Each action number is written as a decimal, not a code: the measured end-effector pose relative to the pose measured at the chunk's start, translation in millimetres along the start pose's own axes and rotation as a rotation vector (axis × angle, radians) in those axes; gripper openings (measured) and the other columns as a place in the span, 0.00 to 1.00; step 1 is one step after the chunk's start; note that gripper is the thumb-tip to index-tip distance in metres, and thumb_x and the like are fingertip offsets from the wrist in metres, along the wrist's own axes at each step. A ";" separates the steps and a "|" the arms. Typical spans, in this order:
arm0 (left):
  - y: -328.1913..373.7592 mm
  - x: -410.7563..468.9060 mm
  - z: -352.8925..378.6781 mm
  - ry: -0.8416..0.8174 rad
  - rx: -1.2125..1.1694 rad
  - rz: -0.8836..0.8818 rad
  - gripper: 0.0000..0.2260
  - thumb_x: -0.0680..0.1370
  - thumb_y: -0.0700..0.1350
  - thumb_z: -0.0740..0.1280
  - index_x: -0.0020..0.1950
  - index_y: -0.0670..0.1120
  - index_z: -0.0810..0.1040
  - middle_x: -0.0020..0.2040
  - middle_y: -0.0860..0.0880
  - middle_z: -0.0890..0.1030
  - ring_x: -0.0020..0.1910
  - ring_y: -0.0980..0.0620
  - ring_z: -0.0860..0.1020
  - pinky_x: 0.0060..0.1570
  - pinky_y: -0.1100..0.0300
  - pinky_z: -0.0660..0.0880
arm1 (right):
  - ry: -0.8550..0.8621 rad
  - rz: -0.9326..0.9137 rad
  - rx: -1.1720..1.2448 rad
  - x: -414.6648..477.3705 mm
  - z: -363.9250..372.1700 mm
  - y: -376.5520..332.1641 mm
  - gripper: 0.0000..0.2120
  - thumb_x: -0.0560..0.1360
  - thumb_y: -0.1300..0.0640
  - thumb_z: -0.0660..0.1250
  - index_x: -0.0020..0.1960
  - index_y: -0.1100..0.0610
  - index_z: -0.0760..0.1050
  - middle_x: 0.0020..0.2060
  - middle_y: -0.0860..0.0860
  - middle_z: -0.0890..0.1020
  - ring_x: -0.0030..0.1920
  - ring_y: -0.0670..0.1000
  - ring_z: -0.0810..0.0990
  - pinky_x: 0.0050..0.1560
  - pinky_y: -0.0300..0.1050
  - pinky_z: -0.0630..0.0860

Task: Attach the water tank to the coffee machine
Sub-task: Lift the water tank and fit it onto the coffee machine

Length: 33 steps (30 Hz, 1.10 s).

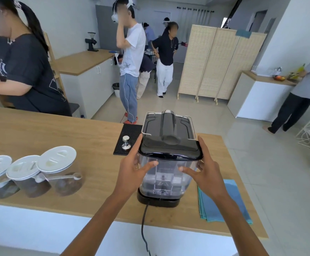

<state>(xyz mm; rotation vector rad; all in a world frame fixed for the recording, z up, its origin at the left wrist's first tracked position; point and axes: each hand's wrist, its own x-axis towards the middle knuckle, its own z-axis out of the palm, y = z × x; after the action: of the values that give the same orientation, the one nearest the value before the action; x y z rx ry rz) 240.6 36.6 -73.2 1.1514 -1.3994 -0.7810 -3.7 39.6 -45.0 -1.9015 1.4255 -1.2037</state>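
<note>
1. Holding the water tank (166,174) from both sides, I have my left hand (132,169) spread open against its left wall and my right hand (206,171) spread open against its right wall, thumbs lying across the clear near face; neither hand is curled shut, both are pressing flat.
2. The tank stands upright on the black base of the coffee machine (167,130), close to the near edge of the table (58,133), with its dark lid level against the machine's top.
3. I judge it is nearly seated or just seated; I cannot tell whether the valve underneath has caught.
4. If I push unevenly, the tank may tilt and miss its seat, and it could leak later.
5. The power cord (143,222) hangs over the near edge just below the base; tugging the machine toward me could drag it off.
6. The blue cloth (224,200) lies just beside the base on my right.
7. Three lidded jars (32,174) stand toward the table's near left, well apart from my elbow's path.
8. Further back, the tamper (126,143) rests on a black mat (124,133) near the far edge, beside the machine.
</note>
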 end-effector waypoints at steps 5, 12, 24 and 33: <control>-4.9 1.6 4.2 0.018 -0.020 0.014 0.42 0.69 0.56 0.76 0.80 0.62 0.60 0.43 0.67 0.75 0.46 0.53 0.64 0.43 0.61 0.64 | 0.022 0.018 -0.015 0.6 4.6 4.6 0.53 0.66 0.49 0.80 0.80 0.41 0.51 0.55 0.39 0.83 0.51 0.53 0.82 0.54 0.53 0.81; -8.8 9.0 2.7 -0.007 -0.029 0.050 0.42 0.71 0.50 0.77 0.80 0.59 0.61 0.51 0.56 0.78 0.44 0.58 0.70 0.50 0.70 0.69 | 0.042 0.041 -0.033 2.8 12.7 13.2 0.54 0.65 0.43 0.79 0.80 0.39 0.48 0.52 0.41 0.84 0.48 0.54 0.83 0.52 0.53 0.81; -30.3 0.3 2.9 0.005 0.056 0.002 0.43 0.69 0.57 0.75 0.81 0.58 0.59 0.51 0.55 0.67 0.47 0.56 0.69 0.47 0.64 0.70 | 0.022 0.114 -0.120 -6.3 22.1 24.0 0.54 0.63 0.30 0.70 0.80 0.38 0.45 0.39 0.51 0.81 0.32 0.47 0.72 0.35 0.44 0.75; -39.4 -0.8 -1.6 -0.071 0.072 0.010 0.42 0.71 0.66 0.71 0.81 0.63 0.54 0.51 0.53 0.68 0.49 0.52 0.67 0.52 0.57 0.66 | 0.026 0.091 -0.089 -12.4 26.9 23.1 0.52 0.66 0.37 0.74 0.80 0.39 0.46 0.62 0.39 0.80 0.47 0.44 0.80 0.46 0.43 0.79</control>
<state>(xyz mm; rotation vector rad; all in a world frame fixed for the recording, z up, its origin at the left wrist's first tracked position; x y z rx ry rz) 250.4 25.5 -109.7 1.1805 -1.5017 -0.7765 6.5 39.6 -81.1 -1.8638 1.5858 -1.1437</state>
